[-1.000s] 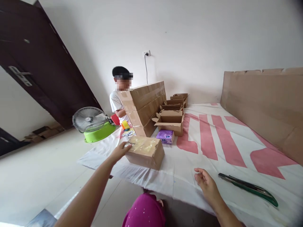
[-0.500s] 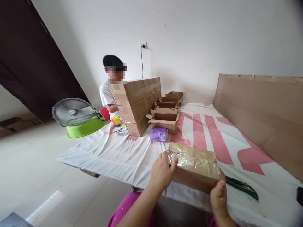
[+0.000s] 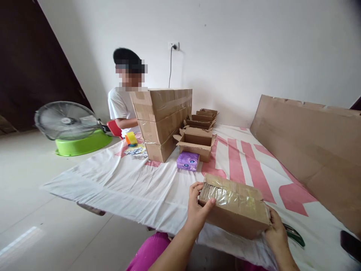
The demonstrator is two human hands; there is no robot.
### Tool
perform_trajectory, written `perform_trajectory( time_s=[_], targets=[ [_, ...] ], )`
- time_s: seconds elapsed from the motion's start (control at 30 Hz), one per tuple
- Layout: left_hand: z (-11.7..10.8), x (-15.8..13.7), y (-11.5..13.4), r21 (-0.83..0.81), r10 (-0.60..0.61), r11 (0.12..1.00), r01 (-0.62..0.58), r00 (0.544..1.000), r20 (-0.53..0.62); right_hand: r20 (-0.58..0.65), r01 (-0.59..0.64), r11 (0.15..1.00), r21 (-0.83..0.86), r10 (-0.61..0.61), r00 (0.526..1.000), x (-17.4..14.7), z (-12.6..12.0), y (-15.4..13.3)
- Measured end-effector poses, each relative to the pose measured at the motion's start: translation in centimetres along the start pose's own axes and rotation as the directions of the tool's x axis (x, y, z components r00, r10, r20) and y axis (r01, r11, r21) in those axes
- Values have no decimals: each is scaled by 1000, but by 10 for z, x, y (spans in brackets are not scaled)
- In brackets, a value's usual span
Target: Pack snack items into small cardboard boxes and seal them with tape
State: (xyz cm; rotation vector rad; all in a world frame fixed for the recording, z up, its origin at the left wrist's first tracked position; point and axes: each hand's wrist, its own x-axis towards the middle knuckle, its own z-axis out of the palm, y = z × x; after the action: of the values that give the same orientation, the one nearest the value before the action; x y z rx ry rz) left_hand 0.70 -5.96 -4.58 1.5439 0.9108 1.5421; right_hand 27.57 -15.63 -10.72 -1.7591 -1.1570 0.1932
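Presently, both hands on one taped carton (image 3: 235,207), at the near edge of the bench (image 3: 118,188), right of the middle of that edge. Left hand (image 3: 199,205) clamped on the carton's left end: thumb on the top near the corner, fingers bent round the far side. Right hand (image 3: 278,229) closed against the right end, its fingers partly hidden; the carton is held between the two. Shiny clear tape runs along the top, over a ridged strip at the left. Cannot tell whether the underside rests on the cloth (image 3: 98,169), white with red shapes.

Just right of the right hand, by the near edge: a green-handled cutter (image 3: 295,235), partly covered by that hand. Farther right, a dark object (image 3: 350,244), too cropped to identify.

Beyond the carton, toward the far edge: a purple packet (image 3: 187,161) just in front of a row of open boxes (image 3: 197,145), flaps up. Left of these, closed cartons (image 3: 160,124) stacked three high. Near the left edge, a yellow-orange tape roll (image 3: 130,139) beside scattered paper pieces (image 3: 137,151); a seated person (image 3: 121,105) in a white shirt and dark cap behind. Large cardboard panel (image 3: 304,150) stands along the right edge.
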Motion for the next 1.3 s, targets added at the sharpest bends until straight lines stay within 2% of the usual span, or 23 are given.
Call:
perform_trajectory(
  time_s=[0.03,0.1,0.17,0.23,0.3,0.37,0.43,0.47,0.53,0.6,0.63,0.67,0.73,0.87,0.93,1.03,1.2,1.3],
  targets=[
    [-1,1,0,-23,-11,1000,11,1000,3,28,74,983,-168,-70,997,5,-9,7],
    [-2,4,0,-67,-50,996,51,999,16,131,195,873,-447,-152,980,11,-26,19],
    [-2,5,1,-101,-81,992,82,997,18,263,283,774,-567,-156,952,14,-39,28],
    [-1,5,2,-114,-89,989,90,996,10,331,330,756,-565,-158,930,18,-48,30],
    [0,5,3,-109,-80,991,80,997,1,243,303,777,-552,-198,950,28,-57,20],
    [1,5,4,-104,-73,992,73,997,-2,59,261,788,-557,-275,960,43,-64,-6],
    [2,5,4,-104,-72,992,70,997,-10,-43,299,767,-567,-390,920,58,-68,-47],
    [2,5,3,-105,-73,992,71,997,-16,-19,371,741,-560,-459,888,64,-68,-71],
    [3,5,3,-105,-75,992,72,997,-23,165,571,644,-509,-578,799,72,-60,-122],
    [3,4,3,-100,-71,993,68,997,-24,395,774,486,-405,-671,628,76,-44,-166],
    [3,4,3,-99,-68,993,65,997,-24,477,839,403,-367,-692,541,77,-33,-184],
    [3,4,4,-98,-64,993,62,998,-23,539,878,333,-343,-696,475,78,-22,-198],
    [2,4,3,-97,-54,994,51,998,-25,620,919,235,-317,-682,388,79,-2,-217],
    [1,4,2,-79,-33,996,30,999,-26,740,961,117,-251,-617,269,82,19,-232],
    [1,3,2,-66,-24,998,23,999,-20,784,968,85,-236,-572,241,84,16,-234],
    [1,4,1,-46,-18,999,17,1000,-13,827,969,42,-243,-513,230,86,3,-233],
    [3,4,0,-11,-8,1000,7,999,-34,872,959,-10,-283,-419,252,85,-26,-215],
    [3,4,0,-5,-9,1000,9,999,-36,893,956,3,-292,-356,274,82,-45,-200]
  ],
)
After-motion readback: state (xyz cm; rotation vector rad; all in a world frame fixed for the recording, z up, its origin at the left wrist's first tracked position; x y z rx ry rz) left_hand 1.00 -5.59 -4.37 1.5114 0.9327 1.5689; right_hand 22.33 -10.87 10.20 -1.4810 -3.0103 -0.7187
